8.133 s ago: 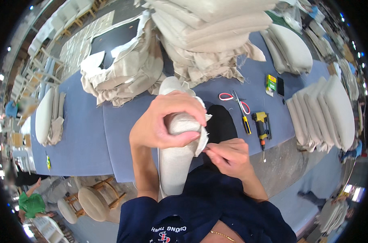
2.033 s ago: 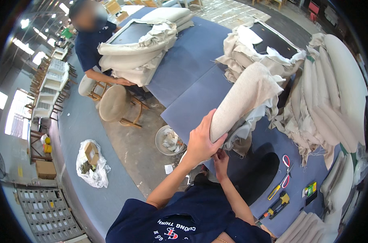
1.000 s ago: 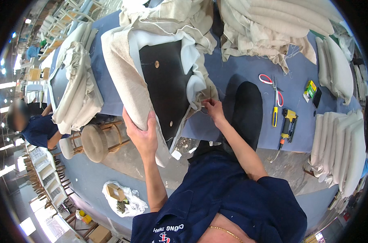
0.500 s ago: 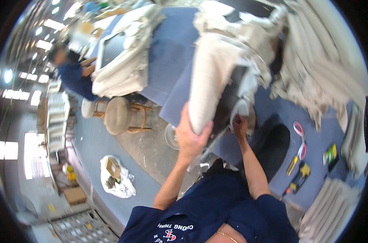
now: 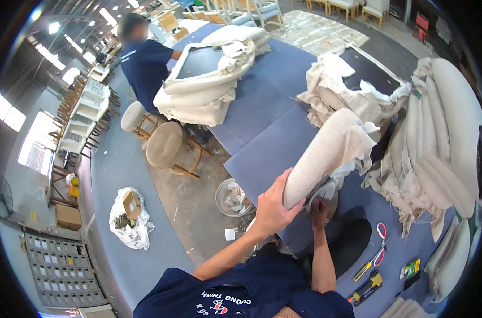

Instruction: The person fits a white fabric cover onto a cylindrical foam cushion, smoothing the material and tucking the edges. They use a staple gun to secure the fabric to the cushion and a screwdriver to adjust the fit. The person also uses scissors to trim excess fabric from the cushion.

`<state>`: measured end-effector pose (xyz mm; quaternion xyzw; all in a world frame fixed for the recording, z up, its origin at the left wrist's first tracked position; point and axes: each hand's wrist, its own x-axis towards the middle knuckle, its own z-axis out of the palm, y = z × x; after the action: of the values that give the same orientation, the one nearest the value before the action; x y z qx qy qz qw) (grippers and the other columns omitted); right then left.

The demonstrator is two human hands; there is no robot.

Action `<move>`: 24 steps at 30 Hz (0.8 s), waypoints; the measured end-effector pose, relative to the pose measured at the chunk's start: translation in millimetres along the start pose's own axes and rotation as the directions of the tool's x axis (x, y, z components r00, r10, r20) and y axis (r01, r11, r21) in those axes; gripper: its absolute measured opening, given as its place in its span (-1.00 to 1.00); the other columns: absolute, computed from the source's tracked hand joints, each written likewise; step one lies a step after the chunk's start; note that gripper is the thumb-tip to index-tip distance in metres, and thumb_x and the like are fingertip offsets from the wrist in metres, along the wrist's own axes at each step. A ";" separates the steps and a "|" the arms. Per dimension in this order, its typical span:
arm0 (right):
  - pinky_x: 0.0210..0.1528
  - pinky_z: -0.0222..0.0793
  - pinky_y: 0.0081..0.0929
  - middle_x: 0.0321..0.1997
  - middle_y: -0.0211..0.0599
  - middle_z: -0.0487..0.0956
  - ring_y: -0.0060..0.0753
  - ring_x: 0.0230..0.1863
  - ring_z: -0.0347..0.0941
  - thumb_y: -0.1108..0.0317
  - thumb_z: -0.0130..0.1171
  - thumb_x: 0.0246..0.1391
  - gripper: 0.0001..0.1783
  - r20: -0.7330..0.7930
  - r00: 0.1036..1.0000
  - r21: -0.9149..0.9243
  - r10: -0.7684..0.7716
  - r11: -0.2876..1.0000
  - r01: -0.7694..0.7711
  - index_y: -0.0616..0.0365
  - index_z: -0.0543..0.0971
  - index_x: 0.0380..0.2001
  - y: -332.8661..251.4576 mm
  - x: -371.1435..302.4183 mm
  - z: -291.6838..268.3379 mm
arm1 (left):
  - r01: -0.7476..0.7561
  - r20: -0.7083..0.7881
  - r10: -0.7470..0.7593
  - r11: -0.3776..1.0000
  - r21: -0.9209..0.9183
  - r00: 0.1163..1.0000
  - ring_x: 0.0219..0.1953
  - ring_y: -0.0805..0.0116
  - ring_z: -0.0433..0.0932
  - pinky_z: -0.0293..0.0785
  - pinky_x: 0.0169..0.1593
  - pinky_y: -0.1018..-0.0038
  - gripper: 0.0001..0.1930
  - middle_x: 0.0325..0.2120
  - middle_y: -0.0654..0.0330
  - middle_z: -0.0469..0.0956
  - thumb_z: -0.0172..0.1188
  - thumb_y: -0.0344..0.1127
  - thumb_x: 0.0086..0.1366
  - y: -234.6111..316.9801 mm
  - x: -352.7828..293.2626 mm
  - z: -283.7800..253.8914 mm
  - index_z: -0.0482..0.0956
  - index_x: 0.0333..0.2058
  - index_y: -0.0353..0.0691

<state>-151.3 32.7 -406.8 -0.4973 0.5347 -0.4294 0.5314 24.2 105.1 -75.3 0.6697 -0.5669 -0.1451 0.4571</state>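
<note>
A padded seat piece covered in beige fabric (image 5: 326,159) stands tilted over the blue work table, its frayed cloth edge hanging on the far right side. My left hand (image 5: 277,208) grips its near end, thumb on one side and fingers on the other. Beside the padded piece's underside, lower and to the right, my right hand (image 5: 319,210) is closed against a pale grey-white rounded shape; what its fingers hold is hidden. Past the held piece lies a stack of similar seat pieces (image 5: 331,100) with loose fabric edges.
Red-handled scissors (image 5: 380,245), a yellow cutter (image 5: 363,271) and a black-yellow tool (image 5: 368,288) lie at right. Beige padded pieces (image 5: 448,138) are heaped beyond. A scrap bucket (image 5: 219,197) and round stool (image 5: 166,144) stand left. Another person (image 5: 145,69) works at a far stack (image 5: 198,103).
My view has shifted, showing more of the room's far side. The padded piece now tilts further to the right, still in my left hand. My right hand stays low beside it.
</note>
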 end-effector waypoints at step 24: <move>-0.24 0.29 -0.70 -0.28 -0.50 0.55 -0.70 -0.31 0.39 0.36 0.36 0.20 -0.71 -0.035 0.970 0.468 -0.239 0.854 0.227 0.30 0.61 -0.09 -265.6 -47.4 -25.5 | -0.271 -0.194 0.291 0.955 0.124 0.937 0.14 -0.22 0.47 0.49 0.12 0.13 -0.02 0.19 -0.19 0.35 0.45 -0.32 0.00 34.8 55.3 -33.9 0.10 0.37 -0.34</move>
<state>-159.5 41.4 -136.1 -0.4203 0.3446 -0.6007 0.5862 44.0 73.0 -12.0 0.6143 -0.6116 0.0206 0.4981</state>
